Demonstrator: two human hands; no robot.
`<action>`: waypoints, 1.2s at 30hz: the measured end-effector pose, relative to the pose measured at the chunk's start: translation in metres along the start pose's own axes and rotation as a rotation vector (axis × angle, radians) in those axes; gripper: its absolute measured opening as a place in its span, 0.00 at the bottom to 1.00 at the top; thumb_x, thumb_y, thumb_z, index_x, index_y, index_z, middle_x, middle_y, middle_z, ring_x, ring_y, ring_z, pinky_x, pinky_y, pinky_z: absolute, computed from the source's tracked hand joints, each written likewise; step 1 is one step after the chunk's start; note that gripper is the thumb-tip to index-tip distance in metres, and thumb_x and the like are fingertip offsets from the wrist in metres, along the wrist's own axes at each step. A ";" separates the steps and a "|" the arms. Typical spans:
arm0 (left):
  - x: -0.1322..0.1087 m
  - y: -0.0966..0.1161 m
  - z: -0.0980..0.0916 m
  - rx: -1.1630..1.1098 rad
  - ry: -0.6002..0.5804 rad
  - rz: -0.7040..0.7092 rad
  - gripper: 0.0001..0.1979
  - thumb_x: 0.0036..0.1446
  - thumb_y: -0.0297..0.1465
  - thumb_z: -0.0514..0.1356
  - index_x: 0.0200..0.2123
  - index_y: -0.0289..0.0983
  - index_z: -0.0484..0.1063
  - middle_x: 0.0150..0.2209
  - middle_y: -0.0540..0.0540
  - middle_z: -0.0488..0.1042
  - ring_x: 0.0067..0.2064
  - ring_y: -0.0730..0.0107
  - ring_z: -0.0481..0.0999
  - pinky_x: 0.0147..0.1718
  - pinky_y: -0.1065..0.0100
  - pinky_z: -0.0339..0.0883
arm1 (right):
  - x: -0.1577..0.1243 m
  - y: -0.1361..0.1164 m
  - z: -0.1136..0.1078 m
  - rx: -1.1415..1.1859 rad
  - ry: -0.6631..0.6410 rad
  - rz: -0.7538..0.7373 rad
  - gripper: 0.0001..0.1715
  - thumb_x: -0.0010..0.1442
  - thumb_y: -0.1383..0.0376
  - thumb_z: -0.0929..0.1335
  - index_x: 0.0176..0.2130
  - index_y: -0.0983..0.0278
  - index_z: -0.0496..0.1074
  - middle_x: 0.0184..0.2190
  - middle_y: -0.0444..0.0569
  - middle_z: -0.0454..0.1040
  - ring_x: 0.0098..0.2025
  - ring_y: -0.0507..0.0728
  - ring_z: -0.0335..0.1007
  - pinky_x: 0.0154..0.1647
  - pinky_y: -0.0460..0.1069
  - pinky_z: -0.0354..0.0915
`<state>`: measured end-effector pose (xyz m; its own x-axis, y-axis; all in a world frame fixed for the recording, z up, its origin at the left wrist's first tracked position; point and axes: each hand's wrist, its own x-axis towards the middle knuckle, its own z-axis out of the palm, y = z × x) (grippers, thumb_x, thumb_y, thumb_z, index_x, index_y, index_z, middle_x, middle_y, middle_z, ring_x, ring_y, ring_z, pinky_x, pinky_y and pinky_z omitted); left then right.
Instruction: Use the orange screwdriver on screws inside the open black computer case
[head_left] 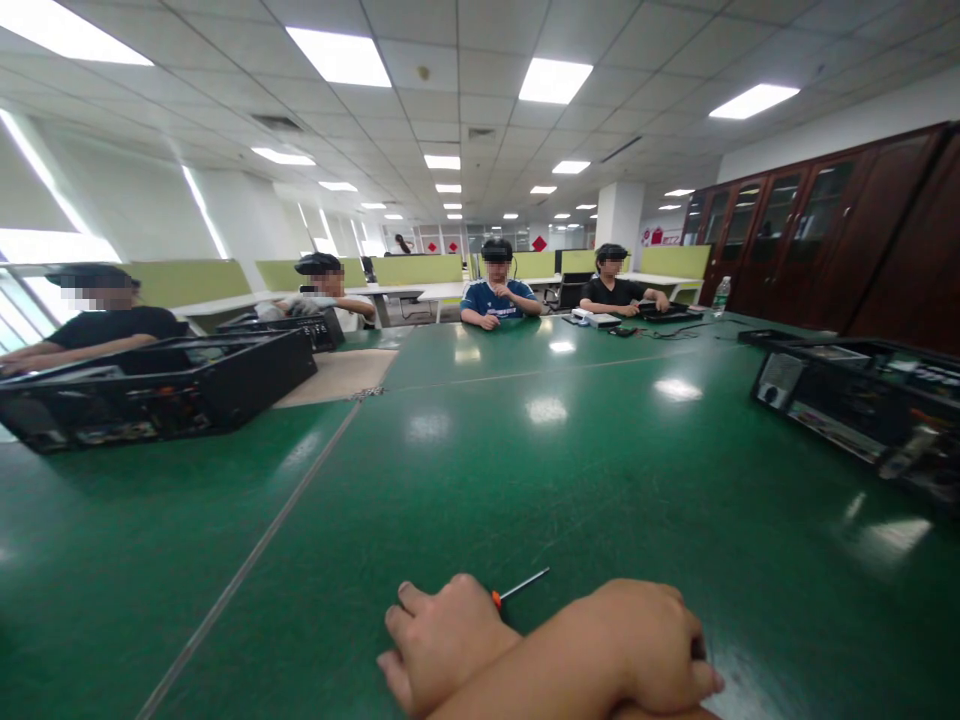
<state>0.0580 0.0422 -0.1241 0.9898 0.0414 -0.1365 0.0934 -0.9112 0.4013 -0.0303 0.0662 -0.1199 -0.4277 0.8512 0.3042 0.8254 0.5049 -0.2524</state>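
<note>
My right grip [446, 640] hid most of the orange handle [496, 599] of the screwdriver [525, 583]. On the near side of the screwdriver, my left forearm [547, 655] covered my right wrist; to its right, my left grip [660, 640] had its fingers curled mostly out of sight. Well beyond the screwdriver, leftward, a cluster of bits [369, 393] was too small to identify; far right of it, my view's edge cut off a blurred computer case [840, 410].

The green tabletop [465, 480] looks smooth and glossy. At twelve o'clock, a screwdriver [526, 583] shows shiny metal and orange plastic. At ten, a black metal computer case [259, 385] looks matt; at one to two, wood cabinets [870, 225] gleam around glass.
</note>
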 end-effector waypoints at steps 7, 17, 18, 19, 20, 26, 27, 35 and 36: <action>0.000 0.002 -0.001 0.011 -0.014 0.002 0.19 0.59 0.44 0.58 0.42 0.38 0.80 0.38 0.41 0.79 0.40 0.57 0.80 0.33 0.64 0.69 | 0.011 0.001 0.017 -0.034 -0.105 -0.032 0.20 0.63 0.52 0.65 0.44 0.64 0.74 0.47 0.54 0.77 0.37 0.62 0.78 0.33 0.56 0.75; -0.003 0.002 -0.003 0.024 -0.043 -0.002 0.20 0.60 0.45 0.57 0.42 0.38 0.81 0.38 0.41 0.79 0.37 0.59 0.80 0.30 0.65 0.68 | 0.011 -0.002 0.016 -0.072 -0.167 -0.014 0.20 0.65 0.53 0.63 0.45 0.64 0.73 0.48 0.51 0.76 0.36 0.63 0.78 0.31 0.60 0.76; -0.002 0.002 -0.003 0.024 -0.039 0.002 0.20 0.60 0.45 0.57 0.42 0.38 0.81 0.38 0.41 0.79 0.37 0.59 0.80 0.30 0.65 0.68 | 0.011 -0.002 0.016 -0.072 -0.164 -0.014 0.20 0.65 0.53 0.63 0.45 0.64 0.73 0.48 0.52 0.76 0.36 0.63 0.78 0.31 0.60 0.76; -0.002 0.002 -0.002 0.024 -0.030 0.004 0.20 0.60 0.45 0.57 0.41 0.38 0.81 0.37 0.41 0.79 0.37 0.59 0.80 0.30 0.65 0.68 | 0.011 -0.002 0.016 -0.071 -0.162 -0.013 0.20 0.65 0.53 0.63 0.45 0.64 0.73 0.48 0.52 0.76 0.36 0.63 0.78 0.32 0.60 0.76; -0.002 0.001 -0.002 0.022 -0.017 0.007 0.19 0.60 0.45 0.57 0.41 0.38 0.81 0.37 0.41 0.79 0.36 0.59 0.80 0.30 0.65 0.68 | 0.010 -0.002 0.016 -0.071 -0.163 -0.013 0.20 0.65 0.52 0.63 0.45 0.64 0.73 0.48 0.52 0.76 0.36 0.63 0.78 0.32 0.59 0.76; -0.002 0.001 0.000 0.024 -0.023 0.011 0.19 0.60 0.45 0.57 0.41 0.38 0.81 0.37 0.41 0.79 0.36 0.58 0.80 0.28 0.65 0.67 | 0.011 -0.002 0.016 -0.073 -0.163 -0.016 0.20 0.65 0.53 0.63 0.45 0.64 0.73 0.47 0.52 0.76 0.36 0.63 0.78 0.32 0.59 0.76; -0.002 0.000 0.000 0.029 -0.027 0.010 0.20 0.60 0.45 0.56 0.42 0.38 0.81 0.37 0.41 0.79 0.36 0.57 0.80 0.27 0.65 0.66 | 0.011 -0.002 0.016 -0.072 -0.160 -0.017 0.20 0.65 0.52 0.63 0.45 0.64 0.73 0.47 0.52 0.76 0.36 0.63 0.78 0.32 0.59 0.76; -0.002 0.001 0.000 0.028 -0.002 0.004 0.19 0.60 0.45 0.58 0.40 0.39 0.81 0.35 0.42 0.79 0.35 0.59 0.80 0.28 0.66 0.67 | 0.011 -0.001 0.020 -0.069 -0.156 -0.017 0.20 0.65 0.52 0.63 0.46 0.64 0.73 0.50 0.52 0.75 0.38 0.63 0.78 0.33 0.60 0.76; -0.002 0.001 0.000 0.030 -0.003 -0.004 0.19 0.60 0.45 0.58 0.41 0.38 0.81 0.36 0.42 0.79 0.35 0.59 0.80 0.28 0.65 0.67 | 0.011 -0.001 0.019 -0.070 -0.161 -0.014 0.20 0.65 0.52 0.63 0.46 0.63 0.73 0.50 0.52 0.75 0.38 0.63 0.78 0.33 0.60 0.76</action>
<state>0.0560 0.0409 -0.1233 0.9891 0.0433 -0.1408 0.0937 -0.9227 0.3739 -0.0425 0.0776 -0.1340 -0.4883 0.8588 0.1552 0.8400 0.5107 -0.1833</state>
